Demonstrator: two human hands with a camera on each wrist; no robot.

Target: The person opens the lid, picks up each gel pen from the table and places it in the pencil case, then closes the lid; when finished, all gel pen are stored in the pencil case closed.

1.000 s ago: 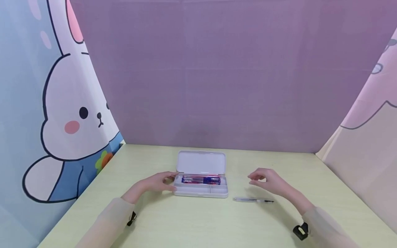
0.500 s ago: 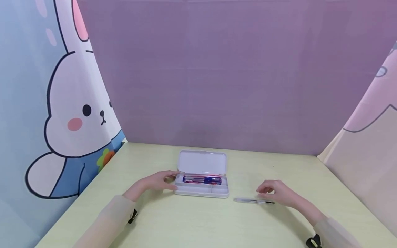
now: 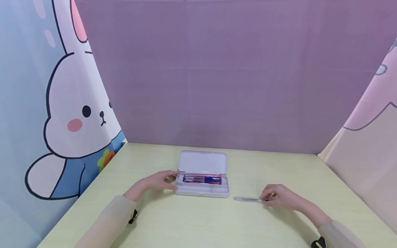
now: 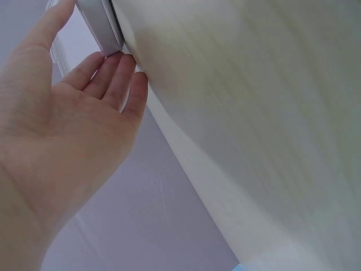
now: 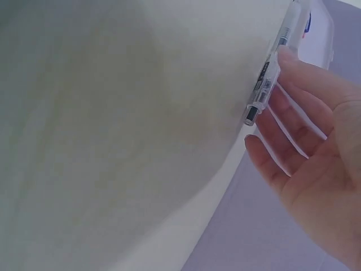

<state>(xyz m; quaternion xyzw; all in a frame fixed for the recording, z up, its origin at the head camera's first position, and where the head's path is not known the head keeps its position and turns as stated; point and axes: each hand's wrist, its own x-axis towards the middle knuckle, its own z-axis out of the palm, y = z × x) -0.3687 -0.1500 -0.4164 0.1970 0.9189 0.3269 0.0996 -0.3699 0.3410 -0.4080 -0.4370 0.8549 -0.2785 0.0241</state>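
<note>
A white pencil case [image 3: 201, 193] lies with its lid [image 3: 202, 162] raised. Several red and blue pens [image 3: 203, 179] fill its rear compartment. At the case's left end is my left hand [image 3: 155, 182], its thumb by the front corner and fingers by the rear one. The left wrist view has these fingertips [image 4: 115, 59] touching the case's end, loosely extended. To the right of the case, a clear pen with black parts [image 3: 246, 199] lies nearly level. My right hand [image 3: 282, 197] pinches its right end; the right wrist view shows the thumb [image 5: 304, 73] against the pen.
A pale wooden table [image 3: 186, 224] carries everything. Behind it hangs a plain purple cloth [image 3: 217, 86]. A curtain with a cartoon rabbit [image 3: 74, 113] borders the left side, and a pink and cream printed curtain [image 3: 372, 127] borders the right.
My right hand has moved right and down from above the table to the pen and now pinches its right end. The left hand has stayed at the pencil case.
</note>
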